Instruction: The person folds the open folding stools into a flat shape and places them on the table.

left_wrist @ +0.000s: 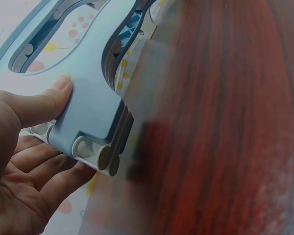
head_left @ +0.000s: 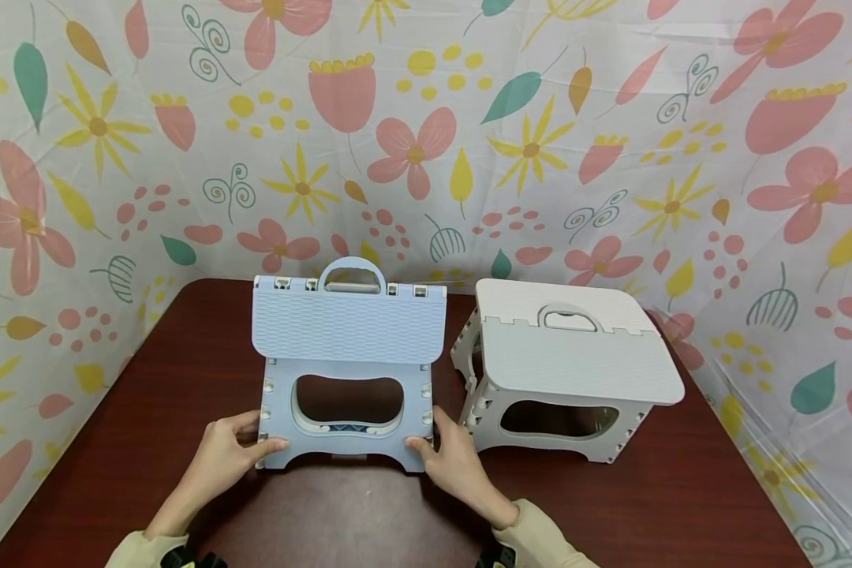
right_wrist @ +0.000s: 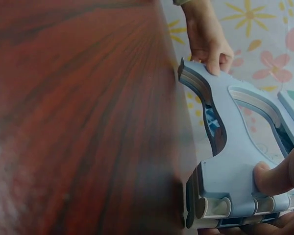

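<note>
A light blue folding step stool (head_left: 348,327) stands partly folded on the dark table, its handle at the top and its front top panel hanging down over the leg panel. My left hand (head_left: 230,450) grips the lower left edge of that leg panel, thumb on the front face and fingers behind the hinged side, as the left wrist view shows. At the lower right edge my right hand (head_left: 457,457) holds the stool the same way, its thumb (right_wrist: 272,177) pressed on the front. The blue cross-ribbed inside shows through the gap under the leg panel.
A white folding stool (head_left: 582,359) stands fully opened to the right, close beside my right hand. The reddish-brown table (head_left: 355,521) reaches to a wall-like floral sheet (head_left: 426,142) at the back and sides.
</note>
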`<state>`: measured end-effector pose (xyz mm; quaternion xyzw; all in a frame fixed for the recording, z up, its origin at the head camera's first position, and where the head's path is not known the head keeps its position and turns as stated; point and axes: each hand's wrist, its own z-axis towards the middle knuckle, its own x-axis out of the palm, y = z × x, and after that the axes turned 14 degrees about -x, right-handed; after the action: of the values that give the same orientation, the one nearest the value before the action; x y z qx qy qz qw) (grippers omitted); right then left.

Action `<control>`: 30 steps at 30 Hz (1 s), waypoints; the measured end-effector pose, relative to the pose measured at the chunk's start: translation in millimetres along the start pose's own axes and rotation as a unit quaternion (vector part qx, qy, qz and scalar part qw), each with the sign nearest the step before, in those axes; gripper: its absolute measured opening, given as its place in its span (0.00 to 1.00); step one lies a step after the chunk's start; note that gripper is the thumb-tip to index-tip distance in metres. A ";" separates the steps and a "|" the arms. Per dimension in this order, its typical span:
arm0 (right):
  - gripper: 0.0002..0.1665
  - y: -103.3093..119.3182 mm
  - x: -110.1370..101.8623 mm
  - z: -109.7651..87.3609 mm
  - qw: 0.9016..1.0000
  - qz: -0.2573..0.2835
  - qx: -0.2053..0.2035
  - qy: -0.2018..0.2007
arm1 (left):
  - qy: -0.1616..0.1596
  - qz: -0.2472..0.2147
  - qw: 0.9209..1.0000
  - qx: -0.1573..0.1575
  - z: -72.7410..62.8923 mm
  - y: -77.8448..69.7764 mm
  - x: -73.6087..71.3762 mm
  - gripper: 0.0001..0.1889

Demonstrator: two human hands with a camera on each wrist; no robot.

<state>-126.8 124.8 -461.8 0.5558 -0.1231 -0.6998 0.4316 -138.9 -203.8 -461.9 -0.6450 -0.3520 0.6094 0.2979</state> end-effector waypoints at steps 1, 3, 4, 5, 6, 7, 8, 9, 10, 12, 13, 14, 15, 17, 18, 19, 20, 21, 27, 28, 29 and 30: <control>0.17 0.2 -0.4 0.1 1.000 0.001 0.000 0.000 | 0.000 0.000 1.000 -0.001 0.2 -0.4 -0.2 0.21; 0.18 0.6 -0.8 0.1 1.000 0.001 0.000 0.000 | 0.001 0.000 1.000 -0.001 0.4 -0.9 -0.6 0.22; 0.18 0.8 -1.0 0.2 1.000 0.000 0.001 0.001 | 0.001 0.000 1.000 -0.001 0.3 -0.9 -0.7 0.22; 0.18 1.2 -1.1 0.3 1.000 0.000 0.002 0.002 | 0.000 0.001 1.000 -0.001 0.2 -0.8 -0.6 0.22; 0.18 1.5 -1.2 0.2 1.000 -0.001 0.003 0.003 | -0.001 0.002 1.000 0.000 0.1 -0.5 -0.4 0.22; 0.18 1.8 -1.3 0.1 1.000 -0.001 0.005 0.004 | -0.001 0.001 1.000 0.000 -0.1 -0.2 -0.2 0.22; 0.18 1.9 -1.2 -0.1 1.000 -0.001 0.007 0.005 | -0.002 0.001 1.000 0.000 -0.3 0.2 0.0 0.23; 0.18 2.1 -1.3 -0.4 1.000 -0.001 0.007 0.006 | -0.002 0.002 1.000 0.000 -0.5 0.6 0.2 0.23; 0.18 2.3 -1.2 -0.6 1.000 -0.001 0.008 0.006 | -0.004 0.003 1.000 0.000 -0.6 0.9 0.4 0.23; 0.17 2.5 -1.3 -0.9 1.000 -0.002 0.008 0.006 | -0.004 0.004 1.000 0.002 -0.7 1.4 0.7 0.24; 0.17 2.5 -1.3 -1.1 1.000 -0.001 0.008 0.006 | -0.005 0.004 1.000 0.003 -0.7 1.6 0.8 0.24; 0.17 2.6 -1.4 -1.1 1.000 -0.001 0.006 0.004 | -0.006 0.004 1.000 0.004 -0.6 1.6 0.8 0.24; 0.17 2.6 -1.5 -1.1 1.000 -0.002 0.005 0.003 | -0.006 0.004 1.000 0.005 -0.4 1.6 0.7 0.24; 0.17 2.6 -1.8 -1.1 1.000 -0.002 0.003 0.000 | -0.005 0.005 1.000 0.005 -0.2 1.3 0.5 0.24; 0.17 2.7 -1.9 -1.1 1.000 -0.002 0.002 -0.001 | -0.005 0.005 1.000 0.004 0.0 1.1 0.4 0.24; 0.17 2.7 -2.0 -1.0 1.000 -0.003 0.001 -0.002 | -0.004 0.005 1.000 0.002 0.0 0.9 0.2 0.24; 0.17 2.7 -2.0 -1.1 1.000 -0.004 0.001 -0.003 | -0.003 0.006 1.000 -0.001 0.0 0.5 -0.1 0.24; 0.17 2.6 -2.0 -1.1 1.000 -0.004 0.002 -0.003 | -0.001 0.007 1.000 -0.004 0.1 0.2 -0.3 0.25; 0.17 1.4 -1.2 -1.5 1.000 0.000 0.006 -0.001 | 0.005 0.010 1.000 -0.017 -0.4 -1.0 -0.5 0.25; 0.17 1.3 -1.2 -1.7 1.000 0.001 0.006 -0.001 | 0.006 0.009 1.000 -0.019 -0.5 -1.1 -0.5 0.25; 0.17 1.2 -1.2 -1.6 1.000 0.002 0.007 -0.001 | 0.007 0.008 1.000 -0.021 -0.6 -1.0 -0.5 0.25; 0.17 1.1 -1.2 -1.6 1.000 0.003 0.008 -0.001 | 0.009 0.007 1.000 -0.024 -0.6 -1.0 -0.5 0.25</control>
<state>-124.9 125.5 -460.8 0.5585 -0.1310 -0.6977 0.4291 -138.3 -203.6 -460.8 -0.6596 -0.3590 0.5975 0.2812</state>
